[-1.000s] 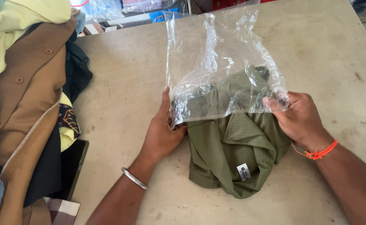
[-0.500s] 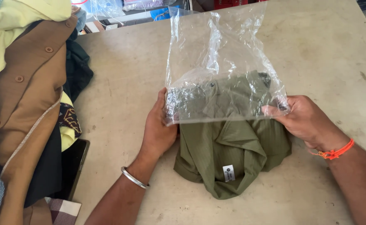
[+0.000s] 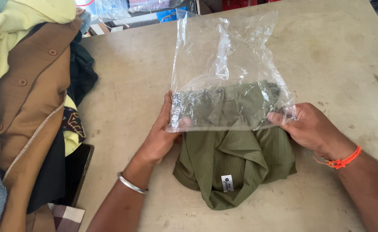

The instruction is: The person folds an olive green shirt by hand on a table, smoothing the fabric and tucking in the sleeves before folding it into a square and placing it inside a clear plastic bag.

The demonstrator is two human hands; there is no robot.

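A folded olive-green shirt [image 3: 236,163] lies on the table, its far end inside the mouth of a clear plastic bag [image 3: 227,56]. A small white tag sits at its collar. My left hand [image 3: 161,135] grips the bag's open edge on the left, fingers tucked inside. My right hand [image 3: 311,129] holds the bag's right edge, with an orange band at the wrist. The bag's far part is empty and crumpled, lying flat toward the table's back.
A pile of garments [image 3: 30,99], brown, yellow and dark, fills the left side of the beige table [image 3: 339,64]. A dark flat phone [image 3: 79,169] lies beside the pile. More plastic bags [image 3: 111,6] sit beyond the far edge.
The bag's mouth has slid farther over the shirt and both hands have shifted slightly toward me. The bag's far part has settled flatter.
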